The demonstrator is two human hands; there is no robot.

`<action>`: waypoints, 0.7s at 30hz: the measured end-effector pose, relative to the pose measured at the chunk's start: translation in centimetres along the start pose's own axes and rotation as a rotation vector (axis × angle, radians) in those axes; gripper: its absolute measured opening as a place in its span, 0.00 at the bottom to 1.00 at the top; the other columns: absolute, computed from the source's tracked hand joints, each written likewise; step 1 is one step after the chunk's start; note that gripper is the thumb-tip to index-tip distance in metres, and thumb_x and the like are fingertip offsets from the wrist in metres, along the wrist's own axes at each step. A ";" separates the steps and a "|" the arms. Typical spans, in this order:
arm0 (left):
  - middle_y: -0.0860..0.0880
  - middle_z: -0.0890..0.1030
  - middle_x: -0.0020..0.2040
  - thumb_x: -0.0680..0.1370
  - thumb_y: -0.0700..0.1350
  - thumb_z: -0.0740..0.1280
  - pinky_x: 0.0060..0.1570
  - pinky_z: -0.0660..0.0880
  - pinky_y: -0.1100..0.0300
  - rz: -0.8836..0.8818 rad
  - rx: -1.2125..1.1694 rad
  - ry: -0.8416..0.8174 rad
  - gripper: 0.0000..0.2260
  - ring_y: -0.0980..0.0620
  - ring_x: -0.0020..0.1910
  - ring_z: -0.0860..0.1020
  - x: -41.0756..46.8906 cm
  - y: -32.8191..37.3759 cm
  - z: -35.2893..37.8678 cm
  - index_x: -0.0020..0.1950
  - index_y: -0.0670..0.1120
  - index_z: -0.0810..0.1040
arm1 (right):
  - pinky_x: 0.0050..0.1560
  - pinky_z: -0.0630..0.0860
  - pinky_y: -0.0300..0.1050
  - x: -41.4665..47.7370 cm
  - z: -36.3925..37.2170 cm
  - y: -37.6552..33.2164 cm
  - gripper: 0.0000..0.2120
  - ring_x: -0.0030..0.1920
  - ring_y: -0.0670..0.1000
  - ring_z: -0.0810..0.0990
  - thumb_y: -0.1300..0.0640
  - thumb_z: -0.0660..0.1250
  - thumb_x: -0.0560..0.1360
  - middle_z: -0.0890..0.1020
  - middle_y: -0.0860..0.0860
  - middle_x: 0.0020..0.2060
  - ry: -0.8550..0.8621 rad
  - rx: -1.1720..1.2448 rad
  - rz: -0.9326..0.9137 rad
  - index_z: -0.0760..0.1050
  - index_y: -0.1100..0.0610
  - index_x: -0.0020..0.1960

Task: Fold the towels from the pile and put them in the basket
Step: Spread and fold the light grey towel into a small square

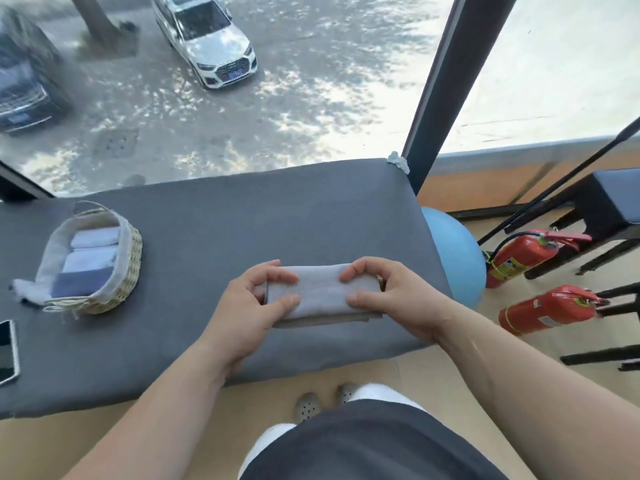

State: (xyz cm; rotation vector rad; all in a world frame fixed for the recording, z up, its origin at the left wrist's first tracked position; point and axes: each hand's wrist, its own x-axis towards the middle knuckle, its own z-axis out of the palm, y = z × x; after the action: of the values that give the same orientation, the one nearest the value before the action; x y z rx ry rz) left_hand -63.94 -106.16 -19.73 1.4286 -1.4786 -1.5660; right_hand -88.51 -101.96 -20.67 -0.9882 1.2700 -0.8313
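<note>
Grey towel (322, 292): lower middle of the frame, lying on the tabletop (242, 220), already doubled into a narrow strip.
Left hand (249, 303): pinches the strip's left end, fingers curled over the top and thumb on the near edge.
Right hand (398, 292): grips the right end the same way.
Basket (133, 251): middle left, well apart from the strip.
Folded towels (90, 261): three in the basket, side by side, white, pale blue and dark blue.
Pile: I see none anywhere in the frame.
Progress: late, I'd judge. Three are stowed and this one is nearly folded and may be the last. What's left is perhaps one more fold, then the carry to the basket.
</note>
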 end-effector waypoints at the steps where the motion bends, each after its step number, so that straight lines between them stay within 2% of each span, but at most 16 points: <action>1: 0.60 0.74 0.68 0.73 0.38 0.76 0.55 0.74 0.61 -0.006 -0.007 0.023 0.11 0.59 0.55 0.82 -0.1 0.2 -0.2 0.48 0.54 0.84 | 0.37 0.73 0.39 0.3 0.1 -0.3 0.09 0.38 0.50 0.73 0.66 0.73 0.75 0.78 0.51 0.40 -0.004 0.031 -0.003 0.81 0.54 0.51; 4: 0.60 0.74 0.69 0.73 0.37 0.75 0.53 0.74 0.62 -0.032 -0.025 0.085 0.12 0.54 0.53 0.83 -0.6 0.2 -1.1 0.48 0.54 0.84 | 0.38 0.74 0.41 1.6 1.0 -1.2 0.09 0.39 0.49 0.75 0.67 0.72 0.75 0.79 0.51 0.42 -0.027 0.043 0.001 0.81 0.55 0.50; 8: 0.61 0.73 0.69 0.74 0.37 0.75 0.52 0.76 0.63 -0.066 -0.050 0.163 0.12 0.47 0.53 0.83 -1.0 0.1 -3.8 0.50 0.54 0.84 | 0.43 0.76 0.45 3.9 3.4 -2.0 0.08 0.40 0.48 0.76 0.64 0.73 0.76 0.79 0.49 0.45 -0.019 0.010 0.010 0.83 0.53 0.50; 11: 0.62 0.73 0.68 0.74 0.36 0.75 0.52 0.77 0.64 -0.080 -0.066 0.213 0.13 0.44 0.54 0.81 -1.3 -0.6 -6.8 0.50 0.54 0.84 | 0.43 0.75 0.43 5.9 6.1 -2.6 0.08 0.38 0.47 0.76 0.62 0.73 0.76 0.80 0.47 0.40 -0.057 -0.037 0.008 0.83 0.49 0.50; 15: 0.64 0.73 0.66 0.74 0.37 0.75 0.57 0.78 0.57 -0.130 -0.071 0.251 0.13 0.43 0.55 0.81 -1.4 -3.4 -12.5 0.49 0.56 0.84 | 0.40 0.74 0.37 9.9 11.3 -3.1 0.08 0.35 0.44 0.75 0.61 0.73 0.76 0.80 0.38 0.34 -0.149 -0.173 0.014 0.83 0.48 0.51; 19: 0.62 0.75 0.65 0.74 0.38 0.75 0.60 0.77 0.51 -0.185 -0.087 0.278 0.14 0.47 0.53 0.82 -0.5 -7.2 -20.1 0.50 0.57 0.84 | 0.40 0.75 0.36 14.8 19.0 -2.4 0.09 0.37 0.44 0.76 0.59 0.74 0.75 0.80 0.48 0.43 -0.128 -0.225 0.022 0.83 0.47 0.51; 21: 0.61 0.77 0.63 0.74 0.38 0.75 0.59 0.77 0.52 -0.189 -0.092 0.265 0.13 0.49 0.50 0.82 0.2 -8.7 -24.9 0.51 0.56 0.84 | 0.41 0.75 0.37 17.1 23.4 -2.1 0.09 0.38 0.45 0.76 0.58 0.74 0.75 0.80 0.49 0.44 -0.106 -0.228 0.029 0.83 0.45 0.51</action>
State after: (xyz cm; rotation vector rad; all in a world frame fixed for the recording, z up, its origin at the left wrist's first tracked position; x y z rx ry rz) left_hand -38.73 -112.94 -23.71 1.6872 -1.1321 -1.4639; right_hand -62.99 -115.39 -24.52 -1.1768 1.3041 -0.6127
